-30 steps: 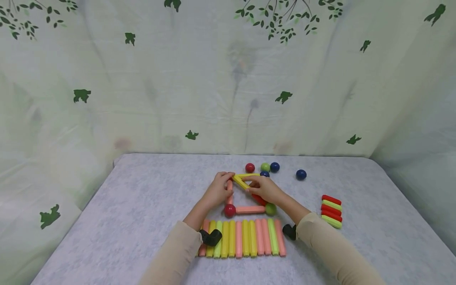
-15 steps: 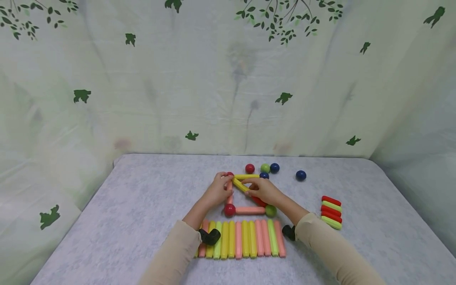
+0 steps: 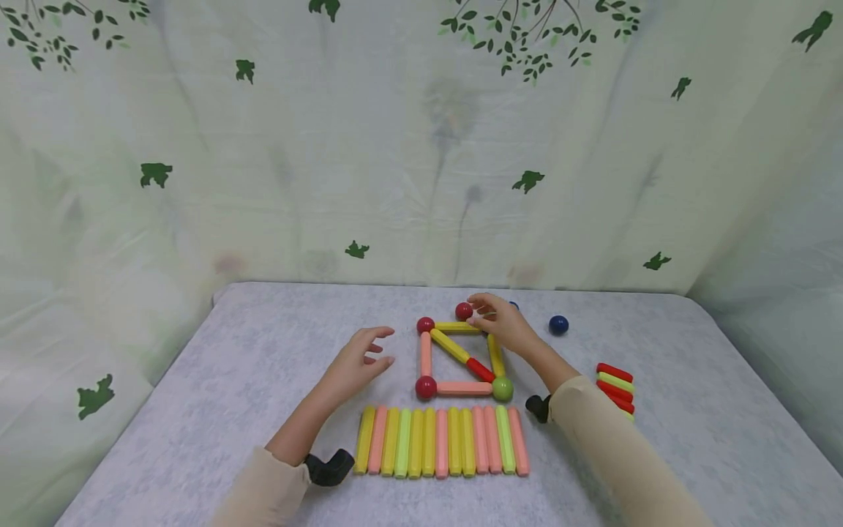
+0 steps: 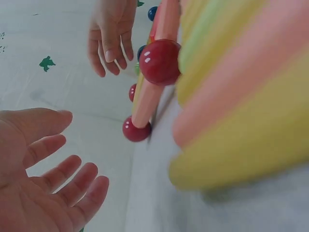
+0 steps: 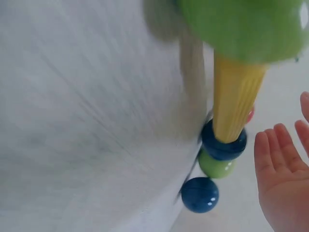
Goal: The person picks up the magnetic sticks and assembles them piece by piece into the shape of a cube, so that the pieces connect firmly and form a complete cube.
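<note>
A flat square of magnetic sticks (image 3: pixel 463 388) lies mid-table, with red balls (image 3: pixel 424 324) at its left corners, a green ball (image 3: pixel 502 389) at the near right and a yellow-and-red diagonal stick (image 3: pixel 459 353). My left hand (image 3: pixel 358 359) hovers open just left of the square, touching nothing; its palm (image 4: pixel 43 179) shows in the left wrist view. My right hand (image 3: pixel 490 315) reaches over the square's far right corner, fingers relaxed beside a loose red ball (image 3: pixel 464 311). In the right wrist view its palm (image 5: pixel 282 188) is open near a blue ball (image 5: pixel 223 140) at the end of a yellow stick (image 5: pixel 234 106).
A row of several pink, yellow and green sticks (image 3: pixel 441 441) lies along the near side. Short red and green sticks (image 3: pixel 614 384) are stacked at the right. A lone blue ball (image 3: pixel 558 324) sits far right. A leaf-print cloth backdrop surrounds the grey table (image 3: pixel 263 344).
My left hand let go of the far left corner and drew back to the left. My right hand released the diagonal stick and moved up to the loose balls.
</note>
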